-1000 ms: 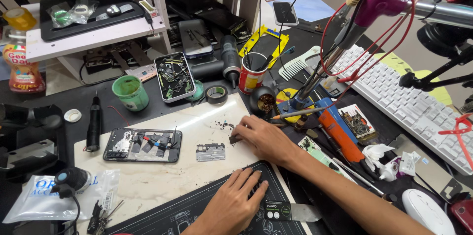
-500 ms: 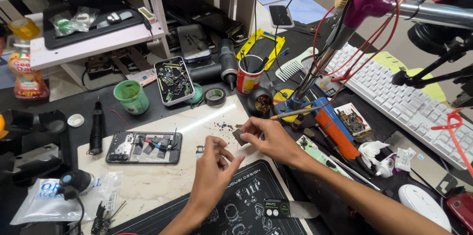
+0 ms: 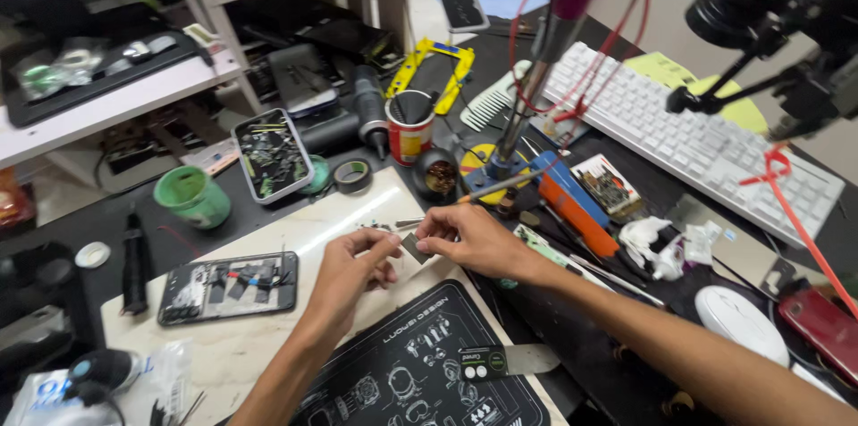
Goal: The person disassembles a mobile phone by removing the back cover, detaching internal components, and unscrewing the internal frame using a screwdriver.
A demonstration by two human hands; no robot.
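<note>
Both hands met in the middle of the picture, over the pale table (image 3: 304, 229). Left hand (image 3: 353, 269) and right hand (image 3: 469, 238) were each pinched shut on one small dark flat part (image 3: 415, 248), which hung in the air between the fingertips, just above the black work mat (image 3: 420, 372). The part was too small to tell what kind it was.

To do this well, I think the fingers needed to hold the little part by its edges, softly, and stay low over the mat, so it would land there if it slipped.

A flat metal scraper (image 3: 509, 361) lay on the mat near the right arm. Left of the hands lay an opened phone (image 3: 228, 287) with its insides showing. Tiny bits (image 3: 380, 227) sat on the table just past the hands, easy to knock away.

Farther back stood a green cup (image 3: 192, 196), a tray of small parts (image 3: 271, 155), a roll of tape (image 3: 352, 176) and a red can (image 3: 409, 128). A white keyboard (image 3: 697, 144) lay far to the right.
</note>
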